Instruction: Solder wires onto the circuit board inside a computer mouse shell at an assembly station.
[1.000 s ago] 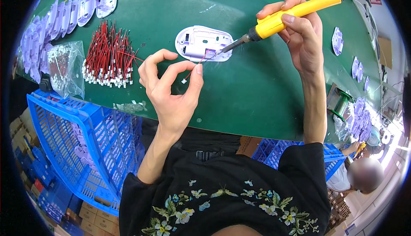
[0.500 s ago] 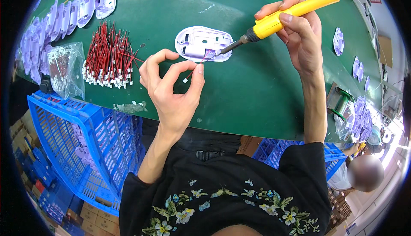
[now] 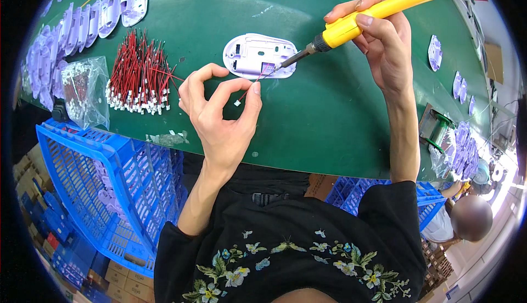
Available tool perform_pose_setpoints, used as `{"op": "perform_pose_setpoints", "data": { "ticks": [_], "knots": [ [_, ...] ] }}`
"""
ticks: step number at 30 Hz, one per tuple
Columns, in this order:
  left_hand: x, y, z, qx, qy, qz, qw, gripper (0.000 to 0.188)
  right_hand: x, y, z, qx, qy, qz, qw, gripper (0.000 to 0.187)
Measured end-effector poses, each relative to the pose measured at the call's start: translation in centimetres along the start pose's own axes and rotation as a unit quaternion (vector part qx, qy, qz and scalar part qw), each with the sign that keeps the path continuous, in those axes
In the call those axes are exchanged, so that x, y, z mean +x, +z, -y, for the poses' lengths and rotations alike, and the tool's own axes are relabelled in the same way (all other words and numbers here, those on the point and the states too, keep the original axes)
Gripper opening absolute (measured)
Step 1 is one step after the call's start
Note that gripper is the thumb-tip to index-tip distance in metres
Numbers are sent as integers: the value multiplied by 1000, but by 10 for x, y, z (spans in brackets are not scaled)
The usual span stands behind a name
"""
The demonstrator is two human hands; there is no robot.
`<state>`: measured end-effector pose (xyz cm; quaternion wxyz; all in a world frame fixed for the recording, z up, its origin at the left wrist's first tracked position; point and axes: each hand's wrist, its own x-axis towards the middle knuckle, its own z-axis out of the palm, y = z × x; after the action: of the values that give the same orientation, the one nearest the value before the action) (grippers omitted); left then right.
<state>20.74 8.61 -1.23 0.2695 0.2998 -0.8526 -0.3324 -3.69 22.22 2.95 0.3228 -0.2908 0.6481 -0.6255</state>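
Note:
A white oval plastic housing [image 3: 252, 50] lies on the green table in front of me. Between thumb and index finger, my left hand [image 3: 222, 113] pinches a thin red wire lead [image 3: 243, 96] with a small white connector at its lower end. The lead's other end reaches a small board [image 3: 268, 68] set in the housing. My right hand [image 3: 387, 45] grips a yellow soldering iron [image 3: 351, 31], held at a slant. Its dark tip points down to the left and meets the housing at the board; the exact contact spot is too small to make out.
A heap of red wire leads [image 3: 140, 75] with white connectors lies at left, beside a clear bag [image 3: 85, 91]. More plastic housings [image 3: 110, 13] stand in a row behind. Blue crates [image 3: 99, 149] sit below the table edge. A green solder spool [image 3: 439, 130] is at right, a person [image 3: 439, 223] beyond.
Almost nothing differs. The housing and the iron appear a few pixels further left, while both hands keep their grip and pose.

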Motion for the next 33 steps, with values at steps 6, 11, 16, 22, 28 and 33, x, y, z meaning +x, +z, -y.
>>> {"op": "perform_pose_setpoints", "data": {
  "ticks": [6, 11, 16, 22, 28, 33],
  "knots": [
    [0, 2, -3, -6, -3, 3, 1000, 13, 0, -17, 6, 31, -28, 11, 999, 25],
    [0, 3, -2, -9, -6, 0, 1000, 13, -4, 40, 30, 82, -14, -161, 983, 49],
    [-1, -1, 4, -24, 5, -37, 999, 13, 4, 20, 21, 10, -59, -53, 997, 53],
    [-5, -8, -7, 7, 27, -78, 997, 13, 16, 35, 33, -19, -100, -56, 993, 57],
    [-9, -13, 6, 30, -3, -122, 992, 15, 33, 70, 32, -6, -96, -8, 995, 52],
    [-6, -15, 11, 20, -13, -126, 992, 15, 34, 74, 22, -11, -86, -15, 996, 50]
  ]
}}
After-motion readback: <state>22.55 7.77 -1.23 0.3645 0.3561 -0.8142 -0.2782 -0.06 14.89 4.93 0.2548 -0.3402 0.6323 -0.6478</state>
